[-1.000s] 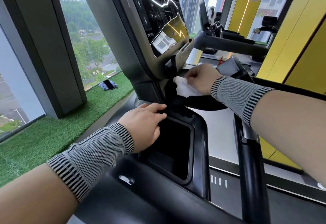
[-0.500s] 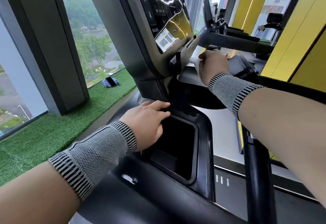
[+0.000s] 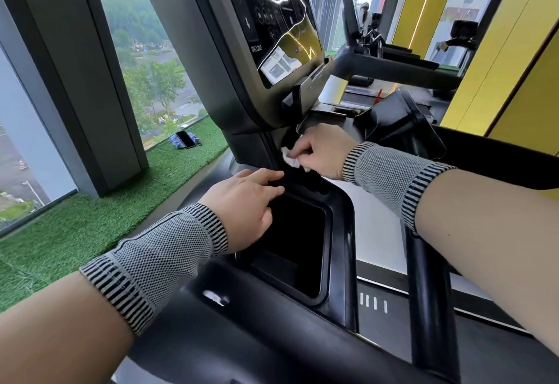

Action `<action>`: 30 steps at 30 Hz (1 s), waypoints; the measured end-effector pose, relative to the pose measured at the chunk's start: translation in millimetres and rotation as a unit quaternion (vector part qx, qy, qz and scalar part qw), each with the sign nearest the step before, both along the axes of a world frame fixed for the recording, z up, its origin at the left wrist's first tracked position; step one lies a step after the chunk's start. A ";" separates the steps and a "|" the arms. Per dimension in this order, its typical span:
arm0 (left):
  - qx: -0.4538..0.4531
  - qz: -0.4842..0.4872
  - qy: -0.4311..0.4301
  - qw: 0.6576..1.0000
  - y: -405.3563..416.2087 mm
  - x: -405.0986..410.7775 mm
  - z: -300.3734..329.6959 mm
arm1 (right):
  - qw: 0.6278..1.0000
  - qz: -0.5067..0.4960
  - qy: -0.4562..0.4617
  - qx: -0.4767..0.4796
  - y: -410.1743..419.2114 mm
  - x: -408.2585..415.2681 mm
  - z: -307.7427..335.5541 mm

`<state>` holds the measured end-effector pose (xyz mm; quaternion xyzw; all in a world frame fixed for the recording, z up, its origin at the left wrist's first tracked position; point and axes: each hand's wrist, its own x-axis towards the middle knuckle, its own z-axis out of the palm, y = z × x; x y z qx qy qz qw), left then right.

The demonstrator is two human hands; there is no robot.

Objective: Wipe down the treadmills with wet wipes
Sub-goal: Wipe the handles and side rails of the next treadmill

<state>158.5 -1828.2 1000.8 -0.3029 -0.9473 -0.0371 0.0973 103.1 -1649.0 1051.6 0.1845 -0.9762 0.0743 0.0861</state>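
While the left hand [image 3: 248, 199] is resting with relaxed fingers on the storage tray's [image 3: 338, 232] rim, the right hand [image 3: 323, 151] is pinching a white wipe [image 3: 289, 158] against the treadmill console base [image 3: 257, 145].

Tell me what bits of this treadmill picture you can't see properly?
1. Crumpled white wet wipe, head view: mostly hidden under the right hand gripping it.
2. Deep black plastic storage tray, head view: too dark to see its bottom; the left hand covers its near-left rim.
3. Glossy black treadmill control screen, head view: glare and tilt blur its symbols; the top is cut off.
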 end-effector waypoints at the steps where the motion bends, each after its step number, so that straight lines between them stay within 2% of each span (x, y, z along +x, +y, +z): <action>1: 0.000 0.001 0.000 1.000 0.2 1.1 -0.2 | 1.000 0.009 -0.003 0.003 0.9 4.0 -0.3; 7: 0.004 0.004 -0.010 1.000 -0.5 5.5 -1.3 | 0.996 0.076 -0.007 0.049 5.0 26.6 -0.2; 11: 0.010 0.004 -0.020 1.000 -1.9 5.8 -0.2 | 0.987 0.112 -0.023 0.116 12.5 41.0 -0.5; 20: 0.027 0.006 -0.030 0.999 -6.4 5.7 -0.2 | 0.985 0.080 0.027 0.153 -25.6 38.8 -0.9; 30: 0.021 0.026 -0.034 0.999 -7.5 7.7 -5.3 | 0.985 0.057 -0.024 0.162 15.7 63.2 0.0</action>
